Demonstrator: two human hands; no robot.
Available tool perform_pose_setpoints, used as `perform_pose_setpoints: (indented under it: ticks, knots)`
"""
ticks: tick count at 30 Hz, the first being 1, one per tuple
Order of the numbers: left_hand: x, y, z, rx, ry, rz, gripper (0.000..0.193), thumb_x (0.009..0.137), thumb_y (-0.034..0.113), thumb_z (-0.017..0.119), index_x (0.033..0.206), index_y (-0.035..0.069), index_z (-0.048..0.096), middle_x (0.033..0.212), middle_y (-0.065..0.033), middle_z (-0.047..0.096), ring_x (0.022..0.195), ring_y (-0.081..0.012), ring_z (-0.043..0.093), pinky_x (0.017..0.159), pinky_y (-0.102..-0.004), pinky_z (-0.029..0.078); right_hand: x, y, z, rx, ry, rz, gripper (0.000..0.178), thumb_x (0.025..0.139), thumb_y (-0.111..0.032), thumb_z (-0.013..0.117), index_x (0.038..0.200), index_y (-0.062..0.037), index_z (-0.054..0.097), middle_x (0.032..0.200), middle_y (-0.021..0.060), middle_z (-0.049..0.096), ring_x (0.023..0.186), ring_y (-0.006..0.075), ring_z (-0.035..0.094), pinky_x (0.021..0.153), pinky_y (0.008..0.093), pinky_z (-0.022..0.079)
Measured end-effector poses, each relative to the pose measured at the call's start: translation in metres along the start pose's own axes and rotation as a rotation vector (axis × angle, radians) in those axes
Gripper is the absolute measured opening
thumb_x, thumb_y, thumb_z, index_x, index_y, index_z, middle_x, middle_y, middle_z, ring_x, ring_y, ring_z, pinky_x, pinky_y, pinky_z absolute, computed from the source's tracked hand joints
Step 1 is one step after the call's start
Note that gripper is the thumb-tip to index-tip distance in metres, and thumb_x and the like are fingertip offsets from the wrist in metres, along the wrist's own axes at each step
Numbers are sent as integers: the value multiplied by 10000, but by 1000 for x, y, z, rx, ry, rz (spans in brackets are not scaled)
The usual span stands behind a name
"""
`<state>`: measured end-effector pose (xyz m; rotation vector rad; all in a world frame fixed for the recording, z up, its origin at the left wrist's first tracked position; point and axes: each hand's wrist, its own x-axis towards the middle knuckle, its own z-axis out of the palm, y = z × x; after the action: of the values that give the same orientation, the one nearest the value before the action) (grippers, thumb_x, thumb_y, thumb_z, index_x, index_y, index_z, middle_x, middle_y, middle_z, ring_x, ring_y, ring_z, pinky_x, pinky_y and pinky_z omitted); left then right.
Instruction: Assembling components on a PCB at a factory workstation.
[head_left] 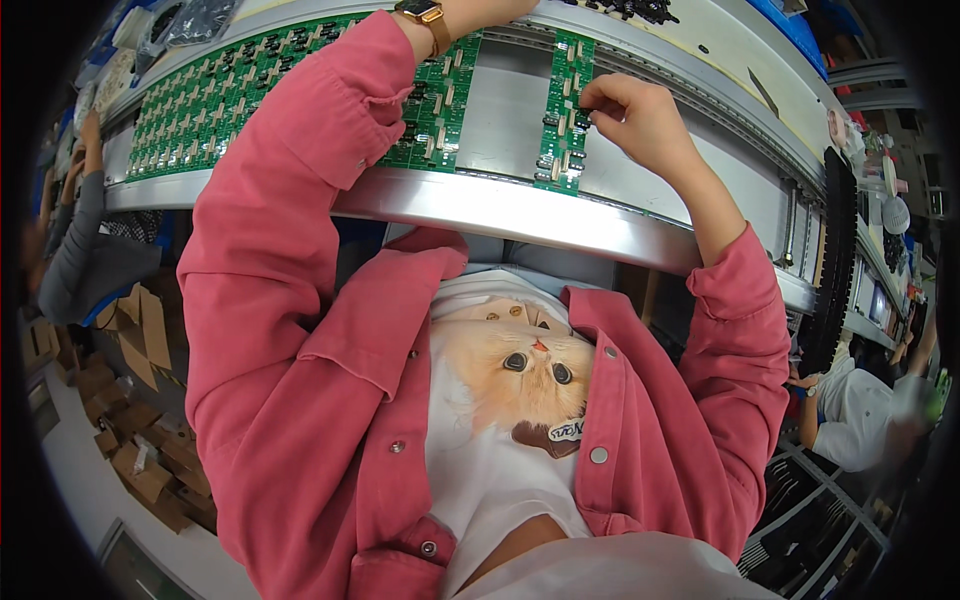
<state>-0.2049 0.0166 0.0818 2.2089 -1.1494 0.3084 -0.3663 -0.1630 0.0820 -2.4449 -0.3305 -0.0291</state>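
Right hand [645, 118]: fingers curled narrow over circuit board strip [564, 112]; hold indistinct.
Left hand [490, 10]: outstretched, forward-left of it; grip cannot be told.

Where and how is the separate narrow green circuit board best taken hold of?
I would grip the board by its long edges, from above: it lies flat, grey metal shows along both sides, and components stand on its face.
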Motion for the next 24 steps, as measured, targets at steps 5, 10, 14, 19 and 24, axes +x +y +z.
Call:
perform_pose_setpoints:
  ticks: [5, 10, 14, 19, 24]
  knots:
    - [-3, 13, -7, -70, -110, -27, 120, 679, 65, 572, 733, 2, 658, 725, -132, 663, 626, -313, 608, 615, -364, 494, 0, 4, 1, -10, 4, -59, 130, 710, 45, 610, 816, -18, 652, 778, 44, 635, 610, 149, 546, 601, 255, 462]
    - [-3, 17, -4, -108, -322, -40, 125, 677, 58, 575, 747, 1, 662, 727, -130, 665, 620, -308, 604, 613, -353, 493, 2, 3, 0, -17, -29, -81, 126, 721, 45, 610, 820, -20, 654, 789, 39, 634, 622, 152, 547, 602, 245, 460]
    - [-14, 49, -20, -118, -310, 50, 122, 728, 32, 612, 841, 15, 654, 756, -80, 647, 606, -216, 573, 608, -303, 478, -3, 3, 1, -65, -1, -116, 126, 681, 1, 599, 781, -43, 663, 758, 57, 629, 596, 199, 550, 591, 288, 462]
    - [-46, 71, -45, -233, -248, -48, 131, 714, 17, 589, 837, 11, 636, 772, -84, 636, 625, -232, 554, 614, -310, 455, -4, -3, 1, -49, 103, -190, 191, 646, 16, 557, 802, -47, 647, 764, 74, 607, 632, 255, 560, 589, 338, 462]
    - [-70, 124, -70, -339, -345, -19, 269, 727, -62, 556, 981, 2, 614, 850, -89, 613, 678, -204, 553, 643, -289, 456, -49, -31, -9, -122, 236, -110, 103, 709, -54, 591, 809, -71, 608, 813, 81, 584, 696, 279, 577, 629, 352, 470]
